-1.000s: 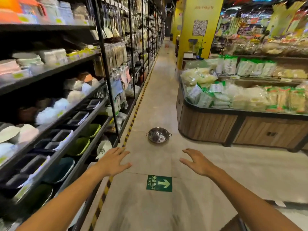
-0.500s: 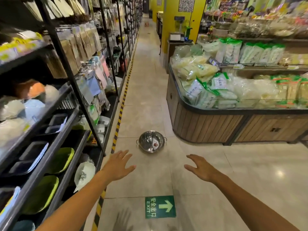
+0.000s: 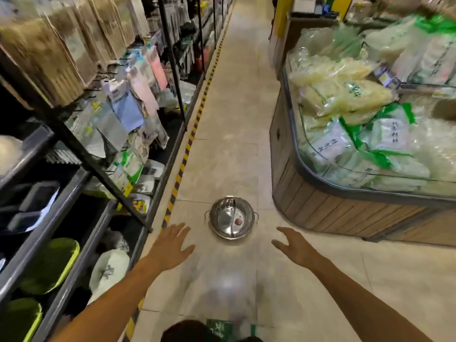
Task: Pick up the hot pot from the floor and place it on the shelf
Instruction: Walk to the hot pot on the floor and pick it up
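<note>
1. The hot pot [image 3: 231,217], a round steel pan with a divider across its middle and a small handle on each side, sits upright on the tiled floor [image 3: 237,114] of a shop aisle, at about 12 o'clock from the two hands.
2. The left hand [image 3: 170,245] hangs at 8 o'clock of the pot, palm down, fingers spread wide, holding nothing and clear of the rim.
3. The right hand [image 3: 294,248] hangs at 4 o'clock of the pot, fingers loosely open, empty, also apart from it.
4. The shelf [image 3: 74,218], a dark metal rack, runs along 9 o'clock; green bowls [image 3: 49,265] lie on its lower level.
5. A wood-panelled display bin [image 3: 345,211] of bagged goods stands at 2 o'clock.
</note>
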